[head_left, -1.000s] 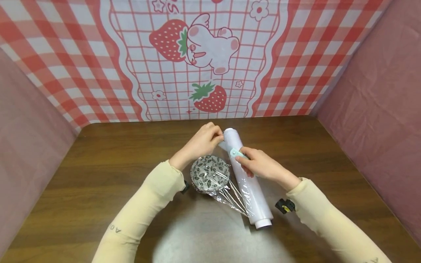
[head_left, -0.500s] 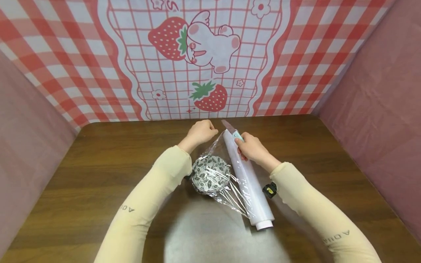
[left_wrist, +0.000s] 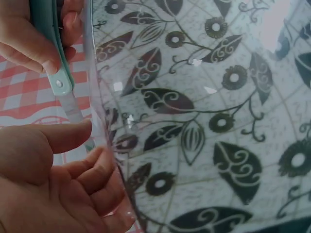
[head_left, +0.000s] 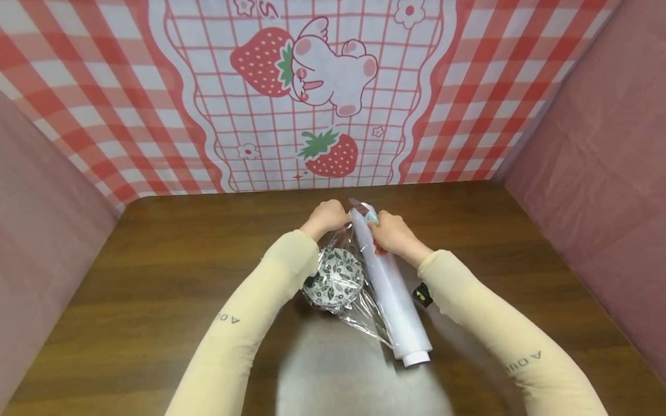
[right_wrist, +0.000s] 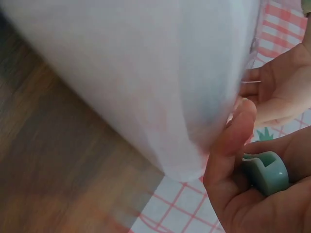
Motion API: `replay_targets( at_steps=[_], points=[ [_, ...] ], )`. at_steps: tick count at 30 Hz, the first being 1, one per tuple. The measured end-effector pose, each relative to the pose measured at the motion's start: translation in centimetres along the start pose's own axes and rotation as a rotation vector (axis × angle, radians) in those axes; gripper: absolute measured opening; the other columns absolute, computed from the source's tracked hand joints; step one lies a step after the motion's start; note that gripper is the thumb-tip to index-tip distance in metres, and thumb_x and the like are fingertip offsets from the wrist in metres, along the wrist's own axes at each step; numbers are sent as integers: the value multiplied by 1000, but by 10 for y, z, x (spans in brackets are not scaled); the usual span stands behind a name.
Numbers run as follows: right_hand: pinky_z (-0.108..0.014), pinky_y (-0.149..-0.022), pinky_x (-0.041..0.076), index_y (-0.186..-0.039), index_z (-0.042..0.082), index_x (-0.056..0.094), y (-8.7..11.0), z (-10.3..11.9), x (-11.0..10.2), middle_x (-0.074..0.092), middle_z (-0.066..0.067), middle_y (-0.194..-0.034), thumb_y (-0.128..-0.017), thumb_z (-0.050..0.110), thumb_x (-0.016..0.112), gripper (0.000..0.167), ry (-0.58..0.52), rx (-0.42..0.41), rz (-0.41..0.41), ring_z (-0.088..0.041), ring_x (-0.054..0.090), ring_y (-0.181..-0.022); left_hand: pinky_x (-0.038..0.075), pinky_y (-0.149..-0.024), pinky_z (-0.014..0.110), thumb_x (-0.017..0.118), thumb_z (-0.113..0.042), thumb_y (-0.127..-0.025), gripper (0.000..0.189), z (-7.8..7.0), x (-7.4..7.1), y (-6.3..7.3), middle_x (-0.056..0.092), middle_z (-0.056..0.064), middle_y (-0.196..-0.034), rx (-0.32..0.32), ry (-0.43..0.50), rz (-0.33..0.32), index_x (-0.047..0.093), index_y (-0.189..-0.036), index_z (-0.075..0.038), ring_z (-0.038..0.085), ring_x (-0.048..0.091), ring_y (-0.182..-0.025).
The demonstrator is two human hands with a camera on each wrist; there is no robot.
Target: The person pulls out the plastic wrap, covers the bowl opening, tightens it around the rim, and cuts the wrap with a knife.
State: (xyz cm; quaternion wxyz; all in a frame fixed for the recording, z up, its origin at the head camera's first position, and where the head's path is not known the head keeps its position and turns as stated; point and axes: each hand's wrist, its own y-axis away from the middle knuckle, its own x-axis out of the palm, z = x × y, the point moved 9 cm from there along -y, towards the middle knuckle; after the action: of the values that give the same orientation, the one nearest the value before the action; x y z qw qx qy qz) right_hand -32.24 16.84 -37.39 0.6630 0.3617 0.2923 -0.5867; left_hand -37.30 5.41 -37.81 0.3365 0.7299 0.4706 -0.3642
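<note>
My left hand (head_left: 330, 216) pinches the edge of the clear plastic wrap (head_left: 364, 309) near the far end of the white wrap roll (head_left: 398, 312). The film stretches from the roll over a round bowl (head_left: 335, 277) with a dark leaf-and-flower pattern, left of the roll. My right hand (head_left: 392, 231) grips a folding knife (head_left: 372, 217) by its mint-green handle, over the roll's far end. The knife's blade (left_wrist: 71, 107) points toward my left hand, close to the film edge and my left thumb. In the right wrist view the roll hides most of the film.
A brown wooden table (head_left: 182, 248) lies under everything. A red-and-white strawberry cloth (head_left: 333, 104) rises behind its far edge, and pink cloth walls (head_left: 577, 144) stand at the sides.
The knife moves up along the roll to its far end, blade now pointing away and left. My left hand shifts away from the roll, then back toward its far end.
</note>
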Motion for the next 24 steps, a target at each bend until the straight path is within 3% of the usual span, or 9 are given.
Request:
replay_targets(
  at_steps=[5, 9, 12, 18, 24],
  points=[
    [-24, -47, 45, -88, 0, 49, 0, -1, -4, 57, -4, -52, -94, 21, 40, 24, 74, -1, -4, -13, 55, -42, 47, -65, 32, 50, -26, -89, 28, 2, -1, -1, 65, -3, -60, -34, 21, -27, 66, -73, -9, 14, 59, -62],
    [-25, -49, 44, -89, 0, 50, 1, -1, -4, 57, -4, -53, -94, 23, 40, 25, 90, 0, -1, -13, 55, -43, 49, -70, 34, 47, -17, -87, 21, 3, -2, -2, 68, -1, -72, -38, 28, -56, 66, -91, -9, 15, 62, -68],
    [-26, -51, 45, -91, 0, 49, 2, -1, -4, 57, -5, -54, -95, 23, 39, 25, 102, 8, -3, -14, 56, -44, 48, -68, 31, 48, -15, -87, 21, 0, -1, -3, 67, 1, -81, -2, 43, -74, 63, -101, -10, 15, 61, -70],
    [-27, -56, 46, -93, -1, 49, 2, -2, -4, 58, -4, -51, -95, 23, 38, 26, 111, 19, -8, -16, 58, -45, 40, -60, 28, 48, -15, -88, 15, -9, -3, -4, 60, 6, -81, 66, 29, -145, 59, -81, -8, 17, 48, -68],
    [-32, -60, 47, -97, -4, 49, 3, 1, -5, 57, -5, -55, -95, 23, 39, 28, 151, 11, -33, -19, 59, -53, 47, -64, 35, 51, -13, -85, 13, -15, -9, -4, 63, 7, -81, 87, -7, -227, 62, -81, -9, 19, 52, -70]
  ],
)
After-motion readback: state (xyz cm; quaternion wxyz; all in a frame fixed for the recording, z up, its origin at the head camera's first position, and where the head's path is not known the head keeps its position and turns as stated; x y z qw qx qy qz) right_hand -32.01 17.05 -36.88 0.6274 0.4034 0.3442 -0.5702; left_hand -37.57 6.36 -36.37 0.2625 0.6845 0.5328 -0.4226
